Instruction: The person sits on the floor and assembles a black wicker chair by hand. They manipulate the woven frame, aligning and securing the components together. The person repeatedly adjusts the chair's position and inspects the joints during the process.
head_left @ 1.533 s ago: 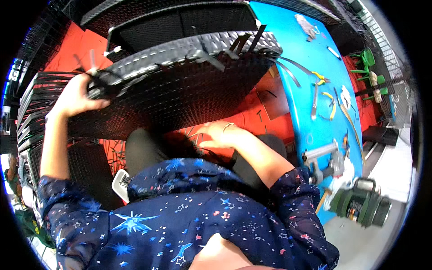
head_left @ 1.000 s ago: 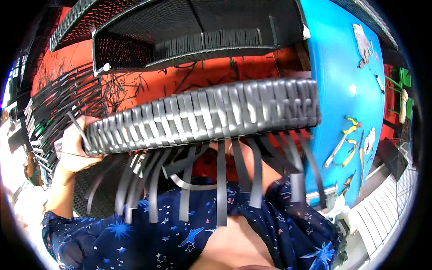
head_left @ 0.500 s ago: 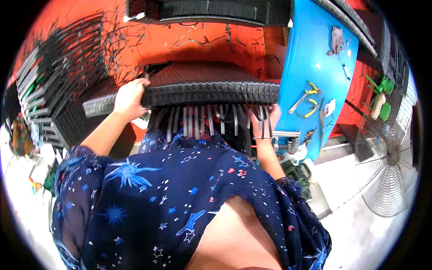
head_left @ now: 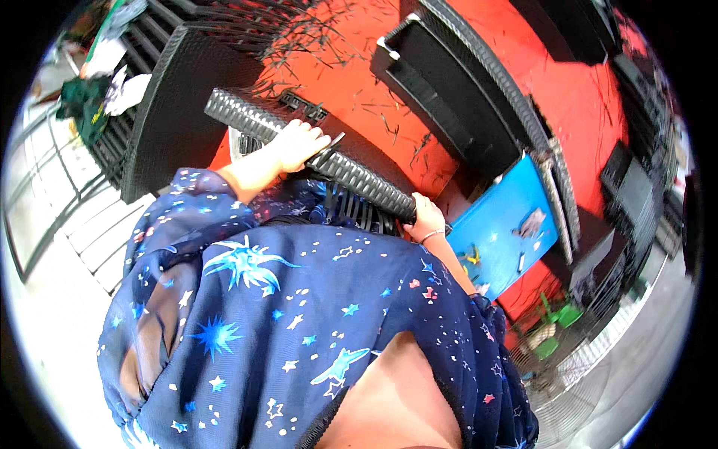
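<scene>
A black woven wicker furniture piece (head_left: 366, 182) slants across in front of my body, its left end higher in the picture than its right. Over its braided edge, left of the middle, my left hand (head_left: 294, 146) is closed with the fingers lying across the top. My right hand (head_left: 426, 218) is closed around the right end; its thumb side shows, while the other fingers are partly hidden. Below the edge, loose dark strips (head_left: 353, 208) hang against my clothes. One short strip end (head_left: 329, 146) sticks up beside my left fingers.
Cut strips are scattered over the red floor covering (head_left: 336, 37). Another black woven piece (head_left: 456, 90) stands ahead. At the right, a blue tabletop (head_left: 497, 243) holds a grey cloth (head_left: 532, 223) and yellow-handled tools (head_left: 471, 258). A dark woven panel (head_left: 172, 105) stands at the left; a wire fan guard (head_left: 568, 404) is lower right.
The view has turned, so the wicker piece now slopes down to the right and the blue tabletop sits lower. Both hands stay on the piece; fewer hanging strips show.
</scene>
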`<state>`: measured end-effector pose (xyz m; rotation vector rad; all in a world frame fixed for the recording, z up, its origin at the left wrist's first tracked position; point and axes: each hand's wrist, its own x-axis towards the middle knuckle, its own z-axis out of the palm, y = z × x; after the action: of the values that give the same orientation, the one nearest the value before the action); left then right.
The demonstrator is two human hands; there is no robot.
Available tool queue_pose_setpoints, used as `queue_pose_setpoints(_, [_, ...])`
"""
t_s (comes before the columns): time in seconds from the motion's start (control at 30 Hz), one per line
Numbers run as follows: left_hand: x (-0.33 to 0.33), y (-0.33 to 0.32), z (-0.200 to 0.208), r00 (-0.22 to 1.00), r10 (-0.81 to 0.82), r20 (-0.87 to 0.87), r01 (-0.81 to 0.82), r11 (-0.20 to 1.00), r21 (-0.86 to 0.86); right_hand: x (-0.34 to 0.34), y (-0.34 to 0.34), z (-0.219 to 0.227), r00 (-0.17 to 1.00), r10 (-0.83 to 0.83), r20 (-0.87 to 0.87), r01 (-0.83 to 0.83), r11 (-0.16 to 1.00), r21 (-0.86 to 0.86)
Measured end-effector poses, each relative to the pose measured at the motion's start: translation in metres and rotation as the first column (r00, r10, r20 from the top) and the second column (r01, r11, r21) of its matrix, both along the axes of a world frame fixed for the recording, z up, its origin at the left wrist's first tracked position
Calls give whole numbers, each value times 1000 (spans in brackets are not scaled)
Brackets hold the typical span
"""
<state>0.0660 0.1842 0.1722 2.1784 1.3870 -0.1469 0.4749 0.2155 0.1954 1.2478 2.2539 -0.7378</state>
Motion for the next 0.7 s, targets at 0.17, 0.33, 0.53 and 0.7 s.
queue_pose_setpoints(0.17, [-42,-12,43,979,200,40,-204,962,184,-47,92,37,926,271,-264,-244,961,131])
queue_pose_setpoints(0.33, [-70,-33,108,912,408,-41,-401,907,129,-131,163,81,834,525,-170,-483,844,233])
queue_pose_setpoints(0.53, [-75,-61,153,760,635,-138,-621,773,131,-214,212,118,610,763,-216,-680,643,352])
queue_pose_setpoints(0.7, [-107,-72,162,644,750,-149,-739,661,130,-304,253,122,486,845,-221,-797,533,283])
